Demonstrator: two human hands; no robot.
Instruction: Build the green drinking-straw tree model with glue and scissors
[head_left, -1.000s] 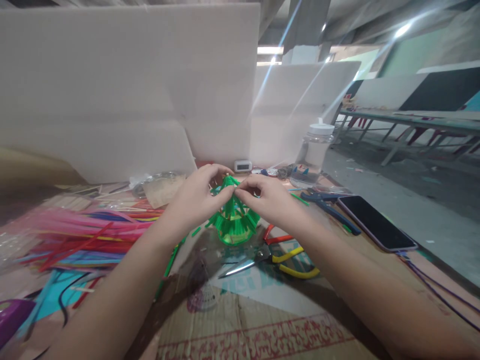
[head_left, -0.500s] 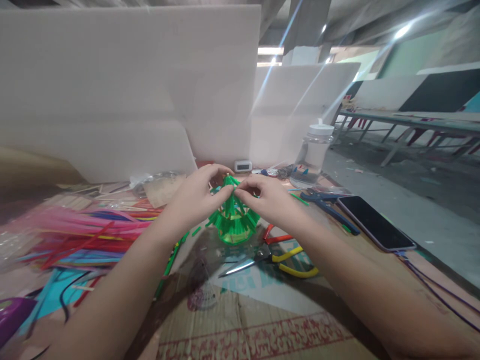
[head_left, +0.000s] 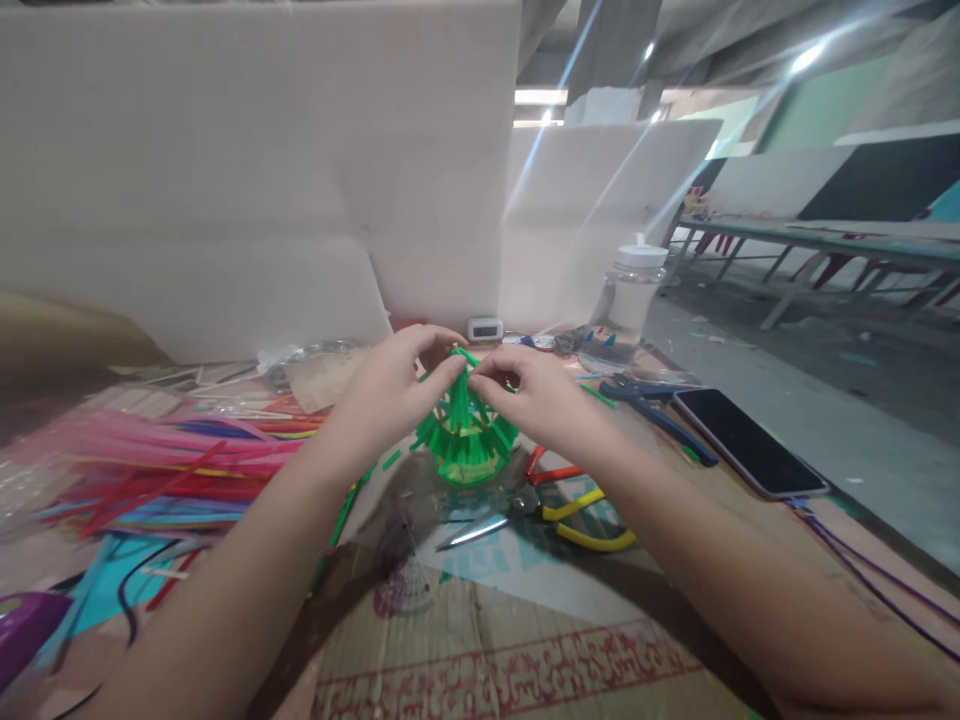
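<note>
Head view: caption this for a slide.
Left hand and right hand at the top of a green tree-shaped craft, scissors in front.

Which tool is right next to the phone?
The dark blue one, just left of the phone. The other tool, with yellow handles and a shiny blade, lies farther left, nearer the green cone.

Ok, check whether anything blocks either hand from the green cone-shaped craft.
Nothing visible does: the left hand and right hand are both right at the upper part of the green cone-shaped craft. The scissors lie below, nearer the camera, not between.
</note>
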